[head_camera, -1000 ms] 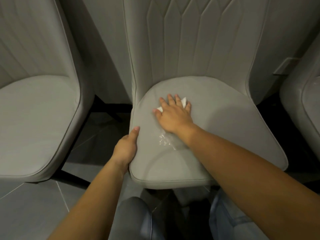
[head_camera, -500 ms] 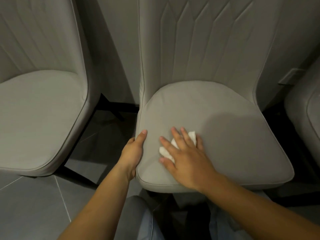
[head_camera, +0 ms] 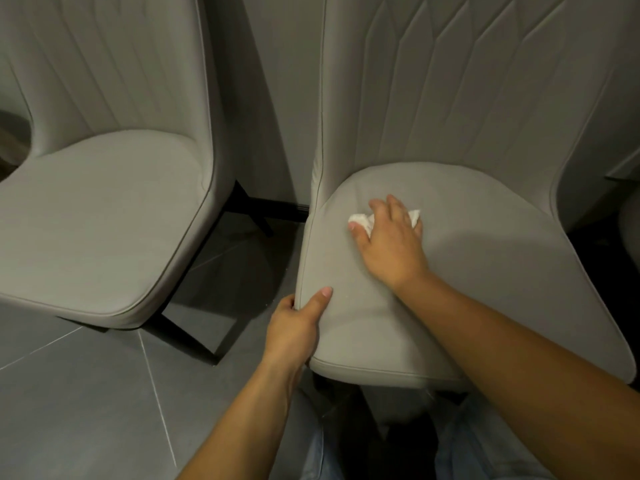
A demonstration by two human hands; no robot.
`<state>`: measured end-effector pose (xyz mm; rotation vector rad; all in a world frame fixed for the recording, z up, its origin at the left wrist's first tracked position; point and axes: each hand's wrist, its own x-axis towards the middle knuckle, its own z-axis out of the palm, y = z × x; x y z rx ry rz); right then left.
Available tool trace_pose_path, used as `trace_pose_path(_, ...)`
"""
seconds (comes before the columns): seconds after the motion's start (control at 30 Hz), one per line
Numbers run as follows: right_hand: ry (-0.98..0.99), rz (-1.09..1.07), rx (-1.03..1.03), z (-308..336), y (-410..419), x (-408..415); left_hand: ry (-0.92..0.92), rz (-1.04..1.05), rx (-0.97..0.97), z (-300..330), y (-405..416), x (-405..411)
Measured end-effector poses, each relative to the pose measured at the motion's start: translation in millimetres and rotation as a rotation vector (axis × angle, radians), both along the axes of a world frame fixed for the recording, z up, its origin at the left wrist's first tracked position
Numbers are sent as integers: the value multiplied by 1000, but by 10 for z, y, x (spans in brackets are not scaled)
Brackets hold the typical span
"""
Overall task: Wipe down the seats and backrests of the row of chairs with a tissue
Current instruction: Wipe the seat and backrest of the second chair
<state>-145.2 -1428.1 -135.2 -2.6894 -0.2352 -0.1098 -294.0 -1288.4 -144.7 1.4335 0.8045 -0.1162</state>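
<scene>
— Since half a second ago, the right hand (head_camera: 391, 240) went from the front part of the seat (head_camera: 485, 271) up to its back left part, close to the backrest (head_camera: 467, 81), and the tissue (head_camera: 362, 221) went with it.

— And how is the hand on it in the head view?

— It lies flat, palm down, fingers spread, pressing the white tissue on the seat. White paper shows between the thumb and the fingers, and a small piece at the far side of the hand.

— What about the left hand (head_camera: 294, 330)?

— It grips the front left edge of the same seat: the thumb lies on top, the other fingers go under the edge, where I cannot see them.

— Other things?

— A second grey chair (head_camera: 104, 209) stands just beside, to the left, on the dark tiled floor (head_camera: 86, 403). Blue jeans (head_camera: 485, 455) show at the bottom.
</scene>
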Motion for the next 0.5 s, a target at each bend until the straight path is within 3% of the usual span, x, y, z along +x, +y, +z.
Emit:
trace_pose_path(0.13,46,196,59,20,89,-129,-26,77,-38,-5,-76,19)
trace_pose_path(0.27,76,335,-32,-26,185,-128,-13,93,36,-15,-62,42)
trace_pose_path(0.4,-6,276,-68,-54,302,5,7,64,160,130,186,317)
trace_pose_path(0.5,37,163,-47,-23,510,81,-125,0,444,460,342,818)
